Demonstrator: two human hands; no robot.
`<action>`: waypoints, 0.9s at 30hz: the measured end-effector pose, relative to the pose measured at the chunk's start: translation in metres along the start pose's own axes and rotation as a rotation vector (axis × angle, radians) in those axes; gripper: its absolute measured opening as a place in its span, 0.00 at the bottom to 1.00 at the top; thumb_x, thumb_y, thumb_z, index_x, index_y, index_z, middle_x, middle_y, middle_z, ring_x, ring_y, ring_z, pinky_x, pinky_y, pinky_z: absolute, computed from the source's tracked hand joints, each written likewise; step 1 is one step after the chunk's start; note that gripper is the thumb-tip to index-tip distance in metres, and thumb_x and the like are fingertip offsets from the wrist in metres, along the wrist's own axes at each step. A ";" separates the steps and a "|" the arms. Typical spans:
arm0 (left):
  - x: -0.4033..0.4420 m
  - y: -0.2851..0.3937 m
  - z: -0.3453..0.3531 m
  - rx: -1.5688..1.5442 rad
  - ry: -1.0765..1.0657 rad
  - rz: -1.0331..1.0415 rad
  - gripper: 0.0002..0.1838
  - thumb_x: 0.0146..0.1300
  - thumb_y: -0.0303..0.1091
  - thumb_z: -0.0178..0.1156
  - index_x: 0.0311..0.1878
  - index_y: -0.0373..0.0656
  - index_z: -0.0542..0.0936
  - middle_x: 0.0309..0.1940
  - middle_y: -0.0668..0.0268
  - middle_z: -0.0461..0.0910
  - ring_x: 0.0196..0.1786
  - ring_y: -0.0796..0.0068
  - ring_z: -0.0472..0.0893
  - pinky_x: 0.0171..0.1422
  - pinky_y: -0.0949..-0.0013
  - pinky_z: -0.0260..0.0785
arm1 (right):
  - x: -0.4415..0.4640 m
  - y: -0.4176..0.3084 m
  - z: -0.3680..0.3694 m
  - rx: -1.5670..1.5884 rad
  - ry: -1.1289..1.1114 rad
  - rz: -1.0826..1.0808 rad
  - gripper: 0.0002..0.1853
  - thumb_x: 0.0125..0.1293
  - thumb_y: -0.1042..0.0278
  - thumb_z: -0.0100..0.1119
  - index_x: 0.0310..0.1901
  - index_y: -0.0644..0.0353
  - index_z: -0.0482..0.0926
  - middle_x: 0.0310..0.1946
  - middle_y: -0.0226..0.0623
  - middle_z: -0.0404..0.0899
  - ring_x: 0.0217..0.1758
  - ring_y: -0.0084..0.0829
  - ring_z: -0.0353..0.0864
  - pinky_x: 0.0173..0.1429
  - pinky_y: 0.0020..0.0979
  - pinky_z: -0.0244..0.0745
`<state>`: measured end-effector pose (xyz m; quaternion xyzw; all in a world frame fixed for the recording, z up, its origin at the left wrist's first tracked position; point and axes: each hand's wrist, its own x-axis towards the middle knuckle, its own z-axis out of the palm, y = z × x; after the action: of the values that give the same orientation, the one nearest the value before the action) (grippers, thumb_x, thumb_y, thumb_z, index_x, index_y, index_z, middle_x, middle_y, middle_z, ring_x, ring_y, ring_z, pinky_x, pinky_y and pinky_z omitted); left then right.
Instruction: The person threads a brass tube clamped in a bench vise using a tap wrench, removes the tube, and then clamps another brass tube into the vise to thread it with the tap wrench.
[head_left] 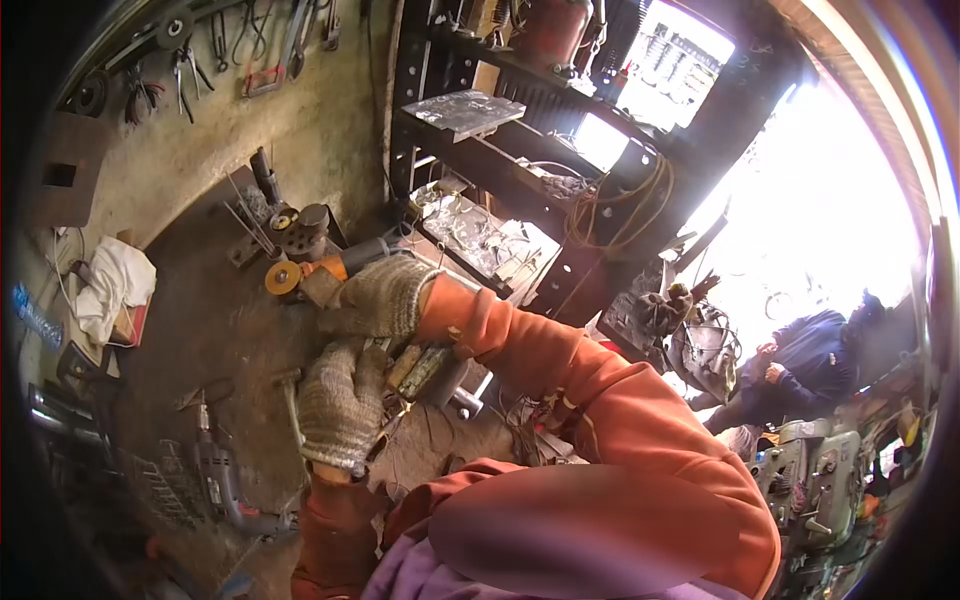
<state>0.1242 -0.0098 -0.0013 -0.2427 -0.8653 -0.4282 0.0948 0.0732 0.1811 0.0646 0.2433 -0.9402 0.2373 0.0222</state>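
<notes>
My right hand (380, 297), in a knitted glove, is curled beside an orange-and-dark angle grinder (330, 268) with a yellow disc (283, 277). Its fingers look closed, but what they hold is hidden. Just below it, my left hand (342, 402), also gloved, is bent over the near end of the work, with its fingertips out of sight. Metal and wood pieces (418, 370) lie to its right, by a vise handle (465, 400). A metal rod with a crosspiece (292, 405) stands at its left.
A power drill (222, 480) lies at the lower left. Behind are a holder of tools (300, 235) and a white cloth (118, 285). Tools hang on the wall (330, 130). A cluttered tray (485, 240) sits on the rack. Another person (805, 360) is at the right.
</notes>
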 end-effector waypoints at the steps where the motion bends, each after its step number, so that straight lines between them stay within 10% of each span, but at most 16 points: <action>1: 0.002 0.004 -0.003 -0.043 -0.017 -0.011 0.18 0.77 0.45 0.64 0.50 0.37 0.87 0.43 0.46 0.86 0.47 0.40 0.85 0.54 0.47 0.76 | -0.001 0.000 0.000 0.005 -0.001 0.000 0.20 0.75 0.49 0.64 0.60 0.52 0.86 0.47 0.44 0.89 0.53 0.46 0.88 0.60 0.42 0.81; 7: 0.004 0.006 -0.005 -0.083 -0.041 -0.006 0.17 0.79 0.45 0.62 0.49 0.38 0.87 0.42 0.47 0.86 0.47 0.39 0.85 0.53 0.48 0.76 | 0.003 0.011 0.003 -0.216 -0.053 -0.203 0.14 0.77 0.60 0.61 0.59 0.42 0.88 0.49 0.32 0.89 0.56 0.40 0.88 0.60 0.39 0.81; 10: 0.011 0.007 -0.012 -0.027 -0.098 -0.007 0.17 0.79 0.46 0.62 0.46 0.40 0.86 0.41 0.47 0.86 0.44 0.39 0.85 0.50 0.47 0.76 | 0.003 -0.002 0.011 -0.041 -0.020 0.265 0.11 0.76 0.61 0.63 0.53 0.45 0.91 0.43 0.34 0.91 0.47 0.39 0.90 0.54 0.38 0.82; 13: 0.014 -0.004 -0.011 -0.081 -0.095 0.075 0.17 0.79 0.47 0.62 0.39 0.42 0.84 0.37 0.49 0.85 0.39 0.38 0.84 0.44 0.44 0.74 | 0.006 0.042 0.039 -0.136 -0.024 0.257 0.14 0.76 0.51 0.62 0.55 0.41 0.91 0.38 0.35 0.89 0.38 0.31 0.88 0.46 0.34 0.82; 18: 0.009 -0.014 -0.004 -0.032 -0.003 0.089 0.15 0.77 0.44 0.63 0.40 0.42 0.84 0.37 0.48 0.84 0.42 0.40 0.84 0.48 0.43 0.75 | 0.020 -0.007 0.009 -0.090 -0.259 0.499 0.24 0.81 0.39 0.52 0.67 0.38 0.86 0.45 0.44 0.90 0.48 0.49 0.90 0.55 0.46 0.81; 22: 0.009 -0.014 -0.002 -0.057 0.213 0.165 0.13 0.75 0.40 0.64 0.46 0.38 0.85 0.43 0.46 0.86 0.49 0.41 0.84 0.55 0.45 0.77 | 0.006 0.022 0.024 -0.012 -0.052 0.163 0.30 0.78 0.35 0.54 0.56 0.55 0.90 0.45 0.48 0.91 0.48 0.49 0.90 0.57 0.43 0.81; 27: 0.012 -0.019 -0.006 -0.128 0.104 0.090 0.14 0.75 0.36 0.64 0.54 0.36 0.86 0.50 0.45 0.87 0.55 0.41 0.85 0.62 0.48 0.77 | 0.006 0.032 0.031 -0.153 -0.049 0.272 0.33 0.78 0.31 0.53 0.46 0.56 0.92 0.36 0.47 0.90 0.45 0.52 0.90 0.52 0.48 0.82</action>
<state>0.1039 -0.0197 -0.0061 -0.2644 -0.8183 -0.4899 0.1432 0.0553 0.1891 0.0243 0.1170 -0.9801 0.1596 -0.0148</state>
